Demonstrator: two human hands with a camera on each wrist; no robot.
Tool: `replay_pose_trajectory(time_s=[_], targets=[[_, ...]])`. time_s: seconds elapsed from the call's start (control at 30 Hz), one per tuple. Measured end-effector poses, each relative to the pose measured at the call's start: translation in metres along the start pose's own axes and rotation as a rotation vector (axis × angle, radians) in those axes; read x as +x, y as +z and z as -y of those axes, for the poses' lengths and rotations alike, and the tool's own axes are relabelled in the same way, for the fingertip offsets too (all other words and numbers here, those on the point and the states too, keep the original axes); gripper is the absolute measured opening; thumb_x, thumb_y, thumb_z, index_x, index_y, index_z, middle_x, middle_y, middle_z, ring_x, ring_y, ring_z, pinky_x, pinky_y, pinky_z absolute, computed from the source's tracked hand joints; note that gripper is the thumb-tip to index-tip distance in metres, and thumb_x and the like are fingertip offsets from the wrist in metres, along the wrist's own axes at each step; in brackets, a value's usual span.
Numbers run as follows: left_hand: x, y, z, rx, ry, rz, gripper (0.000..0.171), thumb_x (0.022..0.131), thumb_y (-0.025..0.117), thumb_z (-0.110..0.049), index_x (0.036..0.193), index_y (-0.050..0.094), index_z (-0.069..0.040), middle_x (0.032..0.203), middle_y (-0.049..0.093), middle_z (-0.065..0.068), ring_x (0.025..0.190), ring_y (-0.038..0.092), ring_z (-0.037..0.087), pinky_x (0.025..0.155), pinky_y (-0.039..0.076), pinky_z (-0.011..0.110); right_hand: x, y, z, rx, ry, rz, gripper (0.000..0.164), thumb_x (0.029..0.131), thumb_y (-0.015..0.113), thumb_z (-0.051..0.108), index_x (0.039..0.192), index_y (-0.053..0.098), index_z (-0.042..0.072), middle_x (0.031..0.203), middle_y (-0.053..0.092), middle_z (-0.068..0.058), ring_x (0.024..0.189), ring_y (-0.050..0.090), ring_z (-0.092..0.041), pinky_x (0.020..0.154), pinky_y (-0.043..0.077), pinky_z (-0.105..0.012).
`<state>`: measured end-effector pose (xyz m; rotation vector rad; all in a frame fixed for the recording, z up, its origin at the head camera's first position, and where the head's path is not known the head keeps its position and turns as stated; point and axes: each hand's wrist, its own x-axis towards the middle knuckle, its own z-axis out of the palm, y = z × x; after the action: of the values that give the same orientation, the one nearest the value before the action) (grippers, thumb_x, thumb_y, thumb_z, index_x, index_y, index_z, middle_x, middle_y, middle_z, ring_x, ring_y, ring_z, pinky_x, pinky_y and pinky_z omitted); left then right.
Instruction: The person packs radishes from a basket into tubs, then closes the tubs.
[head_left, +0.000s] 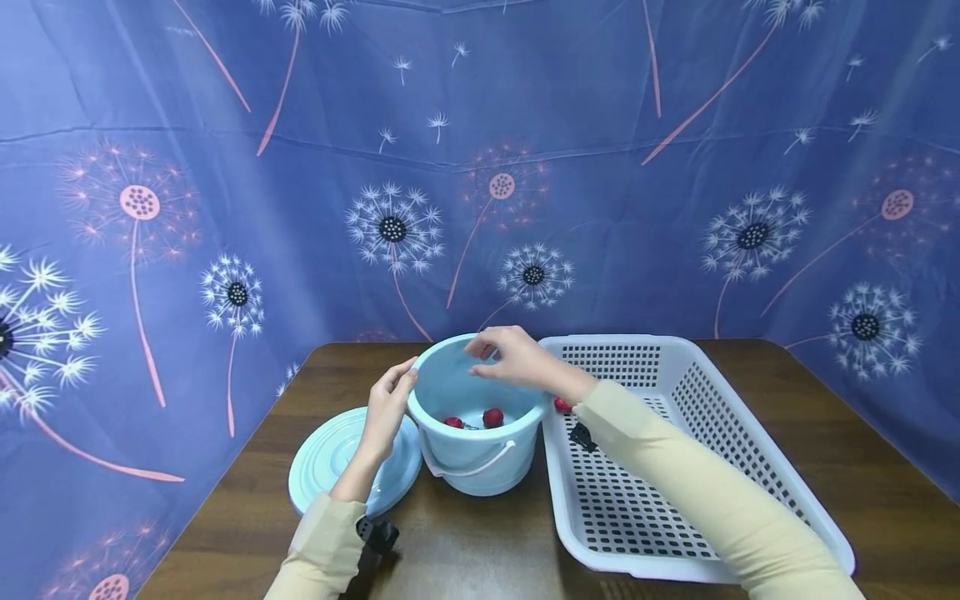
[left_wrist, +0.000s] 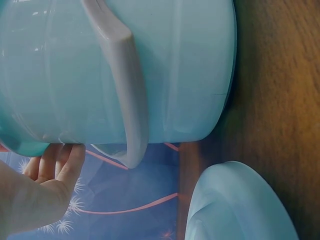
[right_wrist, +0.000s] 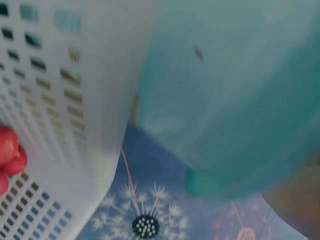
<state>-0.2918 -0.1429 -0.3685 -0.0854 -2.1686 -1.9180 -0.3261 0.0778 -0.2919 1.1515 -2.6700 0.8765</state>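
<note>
A light blue bucket (head_left: 480,467) with a white handle (head_left: 480,465) stands upright on the table. Inside it lie a red, round, fruit-like ball (head_left: 492,417) and another red one (head_left: 453,422) beside it. My left hand (head_left: 386,412) holds the bucket's left rim, its fingers (left_wrist: 70,162) against the outer wall. Over the bucket's opening hovers my right hand (head_left: 513,358), its fingers loosely bent and no object visible in them. Several red round pieces (right_wrist: 7,147) sit in the white perforated basket (head_left: 750,400), mostly hidden by the right arm in the head view.
Left of the bucket, a round light blue lid (head_left: 322,458) lies on the brown wooden table (head_left: 480,550). The basket stands close against the bucket's right side. A blue curtain (head_left: 622,225) with dandelion prints hangs behind the table.
</note>
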Motion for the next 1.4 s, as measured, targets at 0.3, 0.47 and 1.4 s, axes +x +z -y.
replay_pose_trajectory(time_s=[0.3,0.47,1.4], targets=[[0.002,-0.003,0.001,-0.015,-0.006,0.001,0.038,0.096,0.051,-0.027,0.129,0.056,-0.009,0.128,0.058,0.013,0.113,0.053,0.023,0.068,0.046,0.02,-0.011,-0.023,-0.011,-0.041,0.066,-0.109,0.035,0.084,0.07,0.022,0.114,0.064,0.005,0.109,0.065,-0.012,0.097,0.061,-0.022,0.084,0.051,-0.035],[0.002,-0.005,0.002,-0.013,-0.016,0.008,0.038,0.096,0.05,-0.028,0.129,0.055,-0.01,0.127,0.058,0.013,0.108,0.053,0.022,0.066,0.046,0.02,-0.019,-0.031,-0.023,-0.056,0.115,-0.161,0.033,0.085,0.07,0.023,0.113,0.065,0.005,0.107,0.065,-0.012,0.095,0.062,-0.021,0.083,0.052,-0.033],[0.001,-0.001,0.001,-0.007,-0.023,0.023,0.039,0.097,0.048,-0.029,0.13,0.054,-0.01,0.127,0.058,0.013,0.099,0.053,0.018,0.066,0.046,0.021,-0.071,-0.028,-0.091,-0.135,0.283,-0.132,0.03,0.086,0.065,0.01,0.111,0.063,-0.006,0.104,0.066,-0.019,0.089,0.064,-0.026,0.076,0.054,-0.037]])
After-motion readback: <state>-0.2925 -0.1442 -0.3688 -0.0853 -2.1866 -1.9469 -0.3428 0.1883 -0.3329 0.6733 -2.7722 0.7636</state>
